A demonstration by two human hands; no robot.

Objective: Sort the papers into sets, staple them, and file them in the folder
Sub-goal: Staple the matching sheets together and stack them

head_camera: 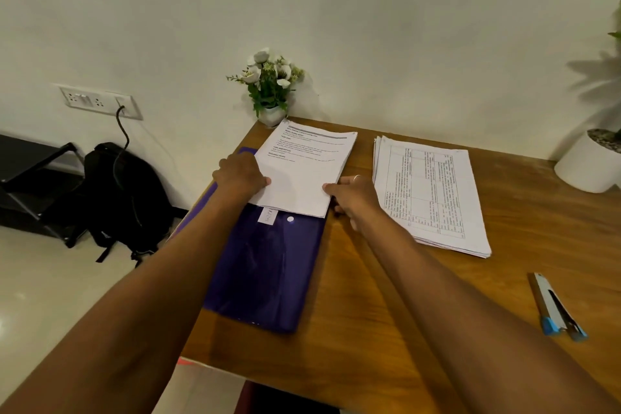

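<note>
Table [386,296]: a wooden top that carries everything you are working with.
Backpack [124,191]: black, on the floor to the left of the table, leaning by the wall under a socket.
Folder [268,272]: purple, lying flat along the table's left edge, with its white snap button showing just below the paper you hold.
Loose stack [433,191]: printed sheets with tables on them, lying flat near the far edge, right of the middle and apart from the folder.
Paper set [302,171]: held between your hands, its near edge overlapping the far end of the folder. Whether any of it is inside the folder cannot be told.
Planter [586,165]: white and round, at the far right corner.
Left hand [240,175]: you grip the set's left edge, thumb on top of the sheet.
Right hand [356,198]: you pinch the set's right edge, thumb on top and fingers curled beside it.
Flower pot [270,87]: white blooms at the far left corner, just behind the set.
Stapler [556,307]: blue and grey, lying near the right edge, untouched.
</note>
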